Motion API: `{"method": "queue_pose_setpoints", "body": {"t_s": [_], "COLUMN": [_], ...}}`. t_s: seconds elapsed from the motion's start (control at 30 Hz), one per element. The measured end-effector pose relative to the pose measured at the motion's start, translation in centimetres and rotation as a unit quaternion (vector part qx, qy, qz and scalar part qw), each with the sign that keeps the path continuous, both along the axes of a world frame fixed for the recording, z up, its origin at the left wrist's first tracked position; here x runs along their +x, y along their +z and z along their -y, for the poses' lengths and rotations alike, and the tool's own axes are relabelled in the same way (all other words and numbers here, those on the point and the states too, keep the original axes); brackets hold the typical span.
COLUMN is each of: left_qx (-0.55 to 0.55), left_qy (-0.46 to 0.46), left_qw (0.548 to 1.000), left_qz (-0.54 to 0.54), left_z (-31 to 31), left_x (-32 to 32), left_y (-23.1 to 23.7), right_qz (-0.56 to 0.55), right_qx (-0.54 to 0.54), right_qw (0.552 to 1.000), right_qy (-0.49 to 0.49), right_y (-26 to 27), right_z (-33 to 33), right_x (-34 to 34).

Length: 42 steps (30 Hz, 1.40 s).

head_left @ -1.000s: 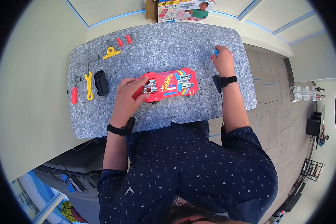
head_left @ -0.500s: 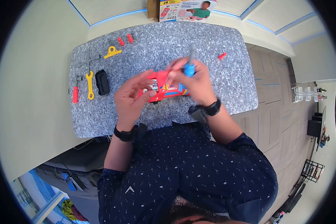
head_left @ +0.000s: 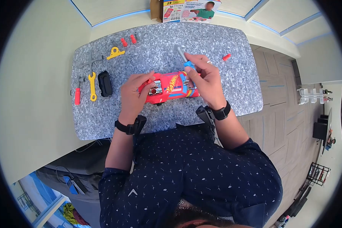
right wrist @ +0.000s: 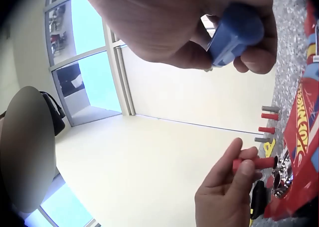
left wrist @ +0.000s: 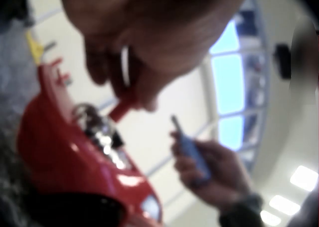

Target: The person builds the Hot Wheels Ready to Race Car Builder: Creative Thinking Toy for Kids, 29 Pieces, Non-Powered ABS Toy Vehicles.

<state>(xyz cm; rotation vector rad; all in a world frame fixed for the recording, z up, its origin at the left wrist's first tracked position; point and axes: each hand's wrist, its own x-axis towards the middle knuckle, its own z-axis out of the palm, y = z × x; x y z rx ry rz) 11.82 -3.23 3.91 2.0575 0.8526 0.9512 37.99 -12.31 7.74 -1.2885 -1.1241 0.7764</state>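
The red toy car (head_left: 173,85) lies on the speckled table, its silver engine part (head_left: 154,88) toward the left hand. My left hand (head_left: 132,93) is at that end; in the right wrist view the left hand (right wrist: 227,187) pinches a small red peg (right wrist: 261,163) whose tip is at the engine part (right wrist: 283,174). My right hand (head_left: 209,81) grips the blue handle (head_left: 189,65) of a grey-tipped screwdriver above the car's other end. The left wrist view shows the screwdriver (left wrist: 193,154) upright in the right hand (left wrist: 212,172), apart from the car.
A yellow wrench (head_left: 92,87), black tray-like part (head_left: 105,84), red-handled tool (head_left: 77,96), grey cross-shaped tool (head_left: 90,60) and yellow bracket (head_left: 115,53) lie at left. Two red pegs (head_left: 124,41) stand at the back left; another (head_left: 227,57) lies at right. A printed box (head_left: 190,10) stands behind.
The right hand came from the table's right side to the car with the screwdriver, then drew slightly right. A red peg is now pinched in the left hand.
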Motion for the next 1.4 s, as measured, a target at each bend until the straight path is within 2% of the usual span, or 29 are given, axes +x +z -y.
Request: {"method": "queue_pose_setpoints", "body": {"t_s": [0.13,0.23,0.33,0.47,0.57,0.63,0.67,0.77,0.87,0.93,1.03,1.13,1.2,1.27,1.33,1.4], "left_qx": [0.007,-0.004,-0.044,-0.087,-0.008,-0.014,-0.017,-0.123,-0.076,-0.075,-0.087,-0.103,-0.104,-0.095,-0.094,-0.110], "left_qy": [-0.026,-0.047,-0.028,0.006,0.004,0.009,0.011,0.023,0.001,-0.005,-0.001,-0.019,-0.038,-0.054,-0.017,-0.016], "left_qw": [0.998,0.997,0.999,0.995,0.997,0.997,0.997,0.988,0.997,0.995,0.994,0.992,0.992,0.992,0.991,0.988], "left_qz": [-0.060,-0.055,-0.009,0.040,0.073,0.069,0.068,0.086,0.032,0.067,0.072,0.064,0.062,0.056,0.091,0.110], "left_z": [-0.4,-0.2,0.2,0.7,0.3,0.1,0.0,-0.3,-0.5,-0.3,-0.2,-0.4,-0.6,-0.6,-0.3,-0.4], "left_x": [0.4,0.4,0.6,0.4,0.3,0.0,-0.1,-0.2,-0.8,-0.4,-0.4,-0.7,-0.9,-1.0,-0.3,-0.3], "left_y": [-0.8,-0.2,0.3,0.4,-0.6,-0.9,-1.1,-1.9,-1.1,-0.8,-0.6,-1.3,-1.4,-1.1,-1.1,-1.4], "right_qz": [0.206,0.189,0.086,0.198,0.250,0.274,0.270,0.263,0.275,0.289,0.291,0.213,0.240,0.251,0.248,0.225], "right_qx": [0.098,0.106,0.018,0.016,0.008,0.008,0.042,0.129,0.166,0.149,0.076,0.114,0.209,0.213,0.128,0.136], "right_qw": [0.972,0.976,0.995,0.978,0.963,0.954,0.954,0.947,0.933,0.929,0.947,0.961,0.935,0.933,0.953,0.958], "right_qy": [-0.053,-0.019,0.042,0.066,0.104,0.124,0.122,0.132,0.163,0.175,0.117,0.138,0.156,0.149,0.117,0.112], "right_y": [1.8,2.9,3.7,4.1,4.6,4.6,4.8,5.0,4.4,4.6,5.7,6.5,4.1,4.0,5.0,5.1], "right_z": [0.4,0.2,0.4,-0.6,-1.6,-2.3,-2.6,-3.7,-4.9,-5.1,-4.5,-4.4,-5.8,-5.7,-4.6,-4.5], "right_x": [0.3,-0.3,-2.2,-3.5,-4.2,-4.7,-5.2,-6.3,-5.9,-5.6,-5.9,-6.3,-5.9,-6.0,-6.4,-6.7]}}
